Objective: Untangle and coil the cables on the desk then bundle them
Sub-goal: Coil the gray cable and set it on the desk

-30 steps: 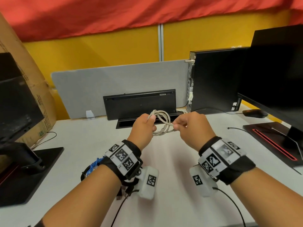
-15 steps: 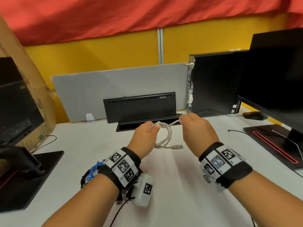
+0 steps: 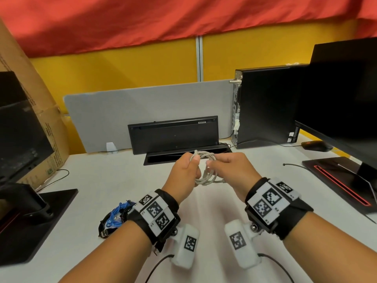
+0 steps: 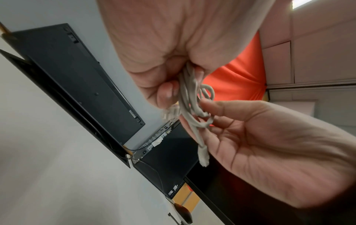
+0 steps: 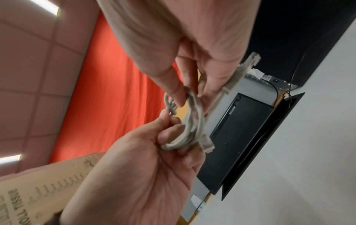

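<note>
A left hand (image 3: 186,169) clamps the gathered loops of a grey cable (image 3: 206,176) in a closed fist at centre frame, thumb on top, while the right hand (image 3: 228,168) pinches a strand of the same coil between thumb and forefinger just beside it. The coil is held in the air above a white desk (image 3: 122,180), its loops hanging between the two hands. In the right wrist view one plug (image 5: 207,144) pokes out below the left fist and the other plug (image 5: 250,60) lies along the right palm.

The step in hand appears to be wrapping the loose tail around the coil to lock it. To do it well, the left fist should hold all loops tight and even while the right hand draws the tail snugly around them, keeping the plug free so it can tuck through.

At lower left of the head view, a dark bundle with a blue cable (image 3: 117,213) lies on the desk, partly behind the left wrist. A keyboard (image 3: 173,133) stands propped at centre, and monitors flank both edges.
</note>
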Tool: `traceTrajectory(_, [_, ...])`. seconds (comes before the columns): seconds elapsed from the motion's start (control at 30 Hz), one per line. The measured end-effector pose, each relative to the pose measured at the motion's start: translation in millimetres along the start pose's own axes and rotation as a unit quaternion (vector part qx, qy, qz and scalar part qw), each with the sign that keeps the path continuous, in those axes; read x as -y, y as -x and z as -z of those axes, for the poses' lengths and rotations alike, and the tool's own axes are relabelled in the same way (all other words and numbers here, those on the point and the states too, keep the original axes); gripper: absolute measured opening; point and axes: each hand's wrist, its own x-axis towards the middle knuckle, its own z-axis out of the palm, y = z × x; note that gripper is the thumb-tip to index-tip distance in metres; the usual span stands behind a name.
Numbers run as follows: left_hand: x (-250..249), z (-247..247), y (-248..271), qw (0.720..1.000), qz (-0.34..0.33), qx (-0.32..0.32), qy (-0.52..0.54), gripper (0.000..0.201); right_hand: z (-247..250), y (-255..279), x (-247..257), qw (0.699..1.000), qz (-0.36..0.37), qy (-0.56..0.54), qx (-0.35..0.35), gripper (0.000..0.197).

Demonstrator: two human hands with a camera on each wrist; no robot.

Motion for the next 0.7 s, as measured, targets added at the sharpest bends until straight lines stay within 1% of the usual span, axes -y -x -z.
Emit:
traceTrajectory(0.07, [-0.4,-1.1,-0.2,1.000,0.003,0.005,-0.003,0.026,-1.0,3.1,1.4,0.999,0.019,0.018,-0.030,0.020])
traceTrajectory(0.13, [-2.2,-0.9,-1.2,1.000,0.008,0.017,0.002,0.025,1.2,2.9,1.6,0.998,0.018,-0.004,-0.054,0.020])
traceTrajectory(0.2, [-3.4,1.9,-2.7,0.999,0.017,0.032,0.029,0.026,2.9,1.8,3.4,0.997,0.008,-0.041,-0.059,0.018])
traceTrajectory(0.3, [-0.9,6.3,-4.8,0.997,0.037,0.043,0.044,0.031,1.4,3.0,4.8,0.993,-0.006,-0.115,-0.036,0.012])
traceTrajectory(0.37, [2.0,6.7,-4.5,0.996,0.049,0.050,0.048,0.034,0.0,4.3,5.0,0.991,-0.015,-0.132,-0.022,0.013])
traceTrajectory(0.5, [4.9,6.3,-2.1,0.992,0.072,0.048,0.093,0.031,-1.1,8.6,6.4,0.986,-0.026,-0.166,0.025,0.013])
traceTrajectory(0.6, [6.5,5.6,-1.9,0.981,0.104,0.035,0.162,0.031,-2.1,11.8,7.0,0.979,-0.024,-0.192,0.065,0.023])
traceTrajectory(0.7, [5.1,5.2,-3.2,0.980,0.106,0.028,0.166,0.027,0.3,11.0,8.7,0.974,-0.049,-0.209,0.075,0.023])
